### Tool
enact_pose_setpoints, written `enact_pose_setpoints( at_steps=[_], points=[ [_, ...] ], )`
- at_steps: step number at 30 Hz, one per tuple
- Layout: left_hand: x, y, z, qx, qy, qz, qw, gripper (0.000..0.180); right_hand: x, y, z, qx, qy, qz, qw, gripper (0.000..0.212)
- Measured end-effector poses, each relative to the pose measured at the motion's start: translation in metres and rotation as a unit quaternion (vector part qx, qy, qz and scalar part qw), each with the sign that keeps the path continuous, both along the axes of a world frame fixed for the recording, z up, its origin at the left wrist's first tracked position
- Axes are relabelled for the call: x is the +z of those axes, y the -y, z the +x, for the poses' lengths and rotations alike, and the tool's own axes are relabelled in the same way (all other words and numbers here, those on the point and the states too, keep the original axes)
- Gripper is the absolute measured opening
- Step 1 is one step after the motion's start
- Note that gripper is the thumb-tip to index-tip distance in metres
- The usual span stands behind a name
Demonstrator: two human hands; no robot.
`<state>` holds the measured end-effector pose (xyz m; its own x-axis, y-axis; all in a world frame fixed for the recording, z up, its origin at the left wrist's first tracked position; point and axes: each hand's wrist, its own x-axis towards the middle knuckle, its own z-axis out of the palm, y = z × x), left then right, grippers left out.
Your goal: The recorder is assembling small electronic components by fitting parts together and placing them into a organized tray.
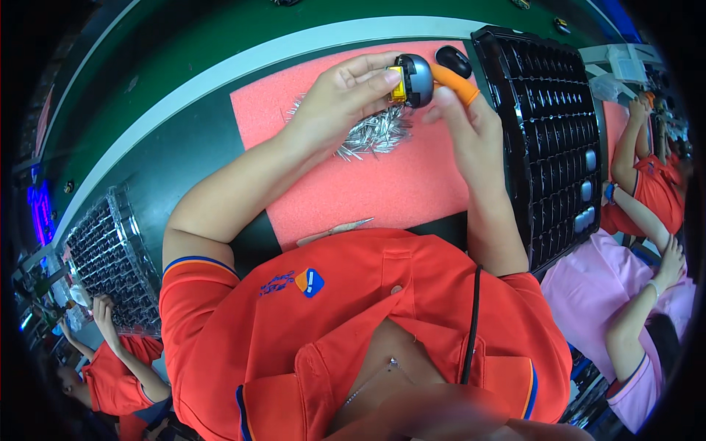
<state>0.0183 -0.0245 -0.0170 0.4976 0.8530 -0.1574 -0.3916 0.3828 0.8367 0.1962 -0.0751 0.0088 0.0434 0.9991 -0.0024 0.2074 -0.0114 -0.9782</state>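
Note:
My left hand holds a small rounded device with a grey-black shell and a yellow block at its left side, pinched between thumb and fingers. My right hand is at the device's right. Its index finger wears an orange finger cot and reaches toward the shell; whether it touches is hard to tell. The right thumb is a little blurred and stands apart from the finger. Below the device, a pile of thin silvery strips lies on a pink foam mat. Beyond the right hand sits a black oval shell.
A black compartment tray stands right of the mat, with a few grey shells in it. A slim pointed tool lies at the mat's near edge. Another tray is at far left. Co-workers sit on both sides. A pale rail borders the green surface.

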Motion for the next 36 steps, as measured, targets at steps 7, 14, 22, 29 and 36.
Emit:
enact_pose_setpoints(
  at_steps=[7, 14, 22, 29, 36],
  points=[
    [-0.008, -0.016, -0.007, 0.038, 0.111, -0.097, 0.988, 0.040, -0.026, 0.003, 0.014, -0.016, 0.295, 0.071, 0.953, 0.028],
    [0.001, -0.021, -0.011, 0.048, 0.190, -0.171, 0.965, 0.037, -0.053, 0.008, 0.001, -0.018, 0.442, 0.140, 0.886, 0.027],
    [0.000, -0.018, -0.018, -0.003, 0.102, -0.107, 0.989, 0.046, -0.051, 0.013, 0.007, -0.004, 0.352, 0.077, 0.933, 0.024],
    [0.008, -0.009, -0.015, -0.044, -0.031, -0.023, 0.998, 0.048, -0.046, 0.017, 0.019, -0.024, 0.394, 0.088, 0.915, 0.026],
    [0.022, 0.005, -0.008, -0.141, -0.048, -0.017, 0.989, 0.052, -0.039, 0.017, 0.019, -0.044, 0.274, 0.032, 0.960, 0.030]
  ],
)
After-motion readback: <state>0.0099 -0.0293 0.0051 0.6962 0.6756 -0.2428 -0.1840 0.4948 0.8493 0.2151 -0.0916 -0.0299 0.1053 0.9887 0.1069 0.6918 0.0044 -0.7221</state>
